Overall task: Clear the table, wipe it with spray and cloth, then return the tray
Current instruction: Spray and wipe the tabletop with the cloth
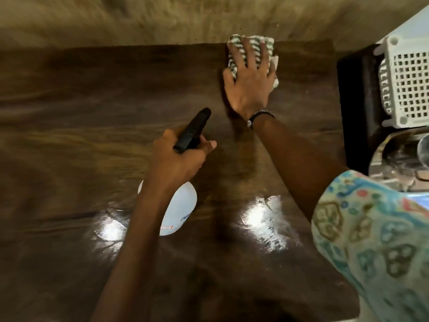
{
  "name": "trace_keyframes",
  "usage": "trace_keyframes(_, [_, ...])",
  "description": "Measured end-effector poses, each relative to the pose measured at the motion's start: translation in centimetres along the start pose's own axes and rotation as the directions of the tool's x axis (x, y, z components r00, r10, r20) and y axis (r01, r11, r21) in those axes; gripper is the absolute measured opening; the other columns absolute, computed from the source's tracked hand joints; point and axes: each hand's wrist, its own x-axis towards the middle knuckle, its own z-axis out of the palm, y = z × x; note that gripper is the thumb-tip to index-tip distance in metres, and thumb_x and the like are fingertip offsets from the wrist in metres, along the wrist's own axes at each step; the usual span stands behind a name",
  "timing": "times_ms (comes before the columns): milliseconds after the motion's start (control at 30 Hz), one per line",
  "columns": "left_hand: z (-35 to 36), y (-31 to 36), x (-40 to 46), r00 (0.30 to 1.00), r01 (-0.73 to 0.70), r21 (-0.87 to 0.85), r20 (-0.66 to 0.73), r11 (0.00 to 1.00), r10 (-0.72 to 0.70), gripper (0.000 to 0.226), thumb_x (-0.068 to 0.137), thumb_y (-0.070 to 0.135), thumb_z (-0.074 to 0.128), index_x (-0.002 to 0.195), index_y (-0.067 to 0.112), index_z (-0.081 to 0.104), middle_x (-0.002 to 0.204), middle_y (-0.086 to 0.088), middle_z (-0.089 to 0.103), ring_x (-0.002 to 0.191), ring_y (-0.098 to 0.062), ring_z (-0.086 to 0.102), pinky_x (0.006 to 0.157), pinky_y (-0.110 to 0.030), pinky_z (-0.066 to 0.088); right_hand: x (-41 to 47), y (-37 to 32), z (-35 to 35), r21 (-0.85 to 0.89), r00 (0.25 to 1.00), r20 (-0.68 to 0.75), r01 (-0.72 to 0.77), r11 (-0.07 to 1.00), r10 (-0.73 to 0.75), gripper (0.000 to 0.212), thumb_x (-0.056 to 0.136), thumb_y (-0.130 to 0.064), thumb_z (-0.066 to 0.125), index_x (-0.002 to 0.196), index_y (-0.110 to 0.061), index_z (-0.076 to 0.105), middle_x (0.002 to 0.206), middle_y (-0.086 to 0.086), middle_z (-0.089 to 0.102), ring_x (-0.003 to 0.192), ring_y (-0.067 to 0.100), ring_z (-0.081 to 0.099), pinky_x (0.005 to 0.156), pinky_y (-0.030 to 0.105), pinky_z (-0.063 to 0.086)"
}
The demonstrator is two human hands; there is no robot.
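Fingers of right hand (249,75) press cloth (253,46) flat on table (92,94); left hand (178,156) grips spray bottle (180,210).

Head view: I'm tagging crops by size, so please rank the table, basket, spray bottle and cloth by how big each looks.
1. Table, fills most of the view.
2. Basket, cut off by the edge, so unsure against the bottle.
3. Spray bottle, nearer the camera, partly hidden by the left hand.
4. Cloth, mostly under the right hand.
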Motion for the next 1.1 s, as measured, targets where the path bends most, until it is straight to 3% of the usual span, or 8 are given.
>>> trace_keyframes(133, [-3.8, -2.2, -0.3, 1.000, 0.026, -0.011, 0.016, 1.000, -0.026, 0.017, 0.081, 0.031, 0.071, 0.077, 0.028, 0.054, 0.070, 0.005, 0.053, 0.067, -0.014, 0.053, 0.069, -0.030, 0.045, -1.5, -7.2, 1.4, 0.016, 0.995, 0.024, 0.096, 0.995, -0.096, 0.055, 0.098, -0.049, 0.029, 0.151, -0.039, 0.019, 0.161, -0.010, 0.010, 0.149, 0.026, -0.002, 0.119, 0.050, 0.006])
trace_keyframes(333, [-8.8, -5.7, -1.1, 1.000, -0.030, 0.117, 0.005, 0.993, 0.030, 0.017, 0.081, 0.033, 0.071, 0.088, 0.020, 0.063, 0.065, 0.004, 0.054, 0.061, -0.013, 0.053, 0.056, -0.025, 0.039, -7.6, -15.3, 4.6, 0.052, 0.942, -0.060, 0.333, 0.941, -0.330, 0.053, 0.091, -0.046, 0.039, 0.143, -0.035, 0.042, 0.154, -0.003, 0.034, 0.145, 0.031, 0.024, 0.115, 0.053, 0.013])
trace_keyframes(433, [-9.9, -6.3, -1.7, 0.996, -0.090, 0.161, 0.024, 0.983, 0.087, 0.016, 0.080, 0.029, 0.073, 0.070, 0.022, 0.061, 0.057, 0.007, 0.054, 0.056, -0.012, 0.053, 0.057, -0.025, 0.039, -11.2, -15.4, 5.9, 0.027, 0.860, -0.107, 0.505, 0.863, -0.500, 0.045, 0.092, -0.039, 0.042, 0.135, -0.031, 0.054, 0.145, 0.002, 0.049, 0.136, 0.036, 0.040, 0.113, 0.058, 0.022])
trace_keyframes(533, [-10.2, -6.9, -2.2, 0.995, -0.099, 0.163, 0.046, 0.982, 0.092, 0.016, 0.079, 0.027, 0.074, 0.069, 0.021, 0.063, 0.058, 0.005, 0.056, 0.057, -0.015, 0.054, 0.061, -0.027, 0.044, -11.9, -12.1, 5.3, -0.028, 0.800, -0.022, 0.599, 0.800, -0.600, 0.050, 0.092, -0.040, 0.044, 0.141, -0.033, 0.044, 0.151, -0.001, 0.040, 0.141, 0.033, 0.031, 0.115, 0.056, 0.021])
trace_keyframes(733, [-9.4, -8.3, -4.4, 0.985, -0.127, 0.194, 0.143, 0.973, 0.100, 0.015, 0.081, 0.027, 0.072, 0.073, 0.022, 0.060, 0.067, 0.004, 0.058, 0.062, -0.013, 0.056, 0.059, -0.025, 0.045, -11.4, -2.2, 2.7, 0.001, 0.979, -0.056, 0.194, 0.981, -0.194, 0.060, 0.088, -0.044, 0.038, 0.146, -0.032, 0.036, 0.156, 0.001, 0.030, 0.144, 0.034, 0.020, 0.116, 0.053, 0.018])
trace_keyframes(900, [-9.0, -9.7, -6.2, 0.984, -0.084, 0.207, 0.172, 0.975, 0.048, 0.014, 0.083, 0.029, 0.069, 0.074, 0.022, 0.061, 0.069, 0.001, 0.058, 0.065, -0.014, 0.056, 0.056, -0.021, 0.039, -16.0, 1.8, 3.2, 0.020, 0.964, -0.144, -0.222, 0.975, 0.223, 0.057, 0.091, -0.045, 0.035, 0.146, -0.030, 0.034, 0.157, 0.001, 0.028, 0.146, 0.031, 0.018, 0.117, 0.050, 0.017])
trace_keyframes(1000, [-8.6, -10.8, -7.2, 0.987, -0.073, 0.191, 0.156, 0.979, 0.043, 0.013, 0.083, 0.029, 0.069, 0.078, 0.019, 0.063, 0.069, 0.001, 0.058, 0.066, -0.016, 0.057, 0.058, -0.022, 0.042, -19.7, -1.3, 4.1, 0.066, 0.954, -0.139, -0.258, 0.964, 0.265, 0.057, 0.090, -0.043, 0.039, 0.145, -0.028, 0.038, 0.156, 0.005, 0.030, 0.145, 0.034, 0.018, 0.115, 0.053, 0.019])
trace_keyframes(1100, [-8.1, -12.0, -8.2, 0.991, -0.073, 0.207, 0.123, 0.976, 0.048, 0.014, 0.082, 0.029, 0.070, 0.080, 0.017, 0.064, 0.064, 0.002, 0.057, 0.061, -0.014, 0.056, 0.056, -0.022, 0.042, -22.8, -5.8, 4.7, 0.089, 0.984, -0.125, -0.116, 0.989, 0.126, 0.058, 0.087, -0.044, 0.040, 0.142, -0.029, 0.043, 0.154, 0.003, 0.035, 0.144, 0.036, 0.022, 0.112, 0.056, 0.022])
